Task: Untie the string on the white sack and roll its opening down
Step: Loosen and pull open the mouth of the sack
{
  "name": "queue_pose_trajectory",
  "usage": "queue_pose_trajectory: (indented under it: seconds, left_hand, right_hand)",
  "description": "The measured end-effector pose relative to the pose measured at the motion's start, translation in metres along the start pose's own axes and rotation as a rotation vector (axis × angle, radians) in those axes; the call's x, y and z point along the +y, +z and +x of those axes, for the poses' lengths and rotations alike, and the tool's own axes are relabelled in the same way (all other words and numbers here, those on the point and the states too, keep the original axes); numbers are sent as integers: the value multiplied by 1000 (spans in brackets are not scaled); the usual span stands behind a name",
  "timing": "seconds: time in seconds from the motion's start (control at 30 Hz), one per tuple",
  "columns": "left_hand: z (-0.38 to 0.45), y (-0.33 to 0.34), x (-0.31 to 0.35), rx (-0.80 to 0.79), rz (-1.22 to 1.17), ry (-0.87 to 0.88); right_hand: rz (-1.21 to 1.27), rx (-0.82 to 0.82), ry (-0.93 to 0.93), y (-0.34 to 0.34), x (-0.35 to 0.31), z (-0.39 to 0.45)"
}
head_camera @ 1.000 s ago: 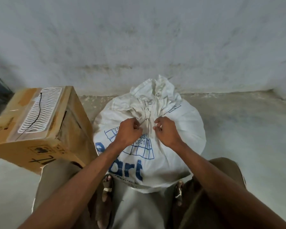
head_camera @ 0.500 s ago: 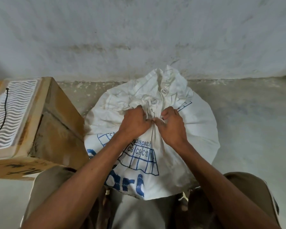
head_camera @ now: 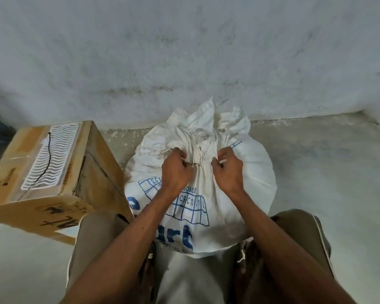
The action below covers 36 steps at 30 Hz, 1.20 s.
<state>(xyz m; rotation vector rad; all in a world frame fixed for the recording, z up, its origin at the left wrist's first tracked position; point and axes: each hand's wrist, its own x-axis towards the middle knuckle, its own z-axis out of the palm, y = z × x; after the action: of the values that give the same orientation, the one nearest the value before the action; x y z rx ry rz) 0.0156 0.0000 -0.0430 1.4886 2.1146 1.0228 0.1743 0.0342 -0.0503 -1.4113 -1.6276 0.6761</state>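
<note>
White sack (head_camera: 239, 181) sits on the concrete floor (head_camera: 327, 172) right in front of us, between our knees, its back against the grey wall (head_camera: 184, 51). Blue grid print and lettering face us on the near side. Its neck is gathered into a crumpled bunch (head_camera: 208, 121) at the top, leaning toward the wall, with two metal eyelets showing in the folds. Our left hand (head_camera: 177, 172) is on the left of the gathered neck, fingers curled into a tight pinch on a thin dark string (head_camera: 195, 164) that runs across the neck. Our right hand (head_camera: 228, 172) is on the right of the neck, fingers also curled and pinched at thumb and forefinger; what it has hold of is too small to make out, so we can't say if it's the string's other end or cloth. Both hands are level, apart by the width of the neck, knuckles touching the sack fabric. Cardboard box (head_camera: 59, 163) stands just left of the sack, tilted, with a white wavy-pattern label on top and a black cord across it. Our tan trouser legs (head_camera: 97, 238) frame the sack bottom.
</note>
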Motion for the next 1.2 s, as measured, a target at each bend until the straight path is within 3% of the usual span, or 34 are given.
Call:
queue_pose_trajectory:
  seconds: [0.1,0.23,0.57,0.73,0.87,1.0,1.07,1.13,1.2]
  left_hand:
    - [-30,0,12,51,-5,87]
    - [-74,-3,27,-93,-348,-83]
    - [-170,-42,34,61,-499,2]
    - [-162,-57,35,34,-366,79]
    - [-134,-74,26,147,-462,-16]
    - [-122,-73,35,-95,-486,-6]
    - [-120,-69,44,-167,-491,-10]
    - [-123,-66,54,-122,-502,-16]
    - [-128,-65,67,-90,-577,-50]
  right_hand:
    - [73,21,-27,-15,-11,-31]
    - [175,72,-53,-33,-24,-69]
    - [319,73,22,-67,-61,-149]
    - [291,94,32,-73,-50,-143]
    - [293,222,36,-95,-49,-119]
    - [247,220,42,-94,-47,-109]
    - [141,303,51,-89,-51,-116]
    - [-22,424,-57,-87,-61,-126]
    - [31,354,-204,-80,-69,-131]
